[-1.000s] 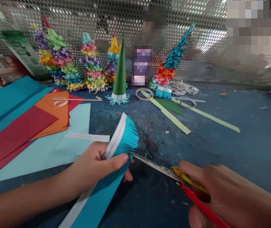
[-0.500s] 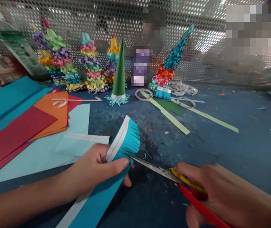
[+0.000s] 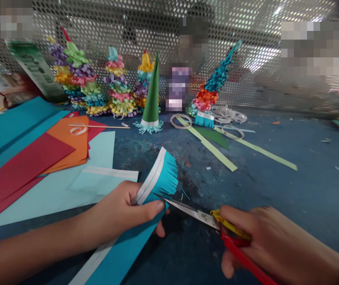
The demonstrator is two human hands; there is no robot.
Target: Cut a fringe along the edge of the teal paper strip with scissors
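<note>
Grips a long bright-blue paper strip (image 3: 139, 236) with the left hand (image 3: 128, 211), clamped thumb above and fingers below, probably to steady the paper close to the cut. Held slantwise above the dark blue, marked desk (image 3: 261, 190), with the fringe (image 3: 169, 174) fanning past the left hand and the white lined band (image 3: 153, 180) facing away from the right hand (image 3: 261, 235), perhaps to leave the blue edge free for cutting. Clasps metal scissors with red and yellow handles (image 3: 208, 218) in the right hand, tips at the blue edge just beside the left thumb, seemingly angled to slit across the width; cannot tell the gap between the blades. Set farther back, near the perforated metal panel (image 3: 145, 23): an upright green paper cone (image 3: 151, 99) with a pale-blue fringed base, apparently out of the scissors' way. Spread overlapping to the left: red paper sheets (image 3: 27, 158) and orange paper sheets (image 3: 65, 148), likely for easy reach.
</note>
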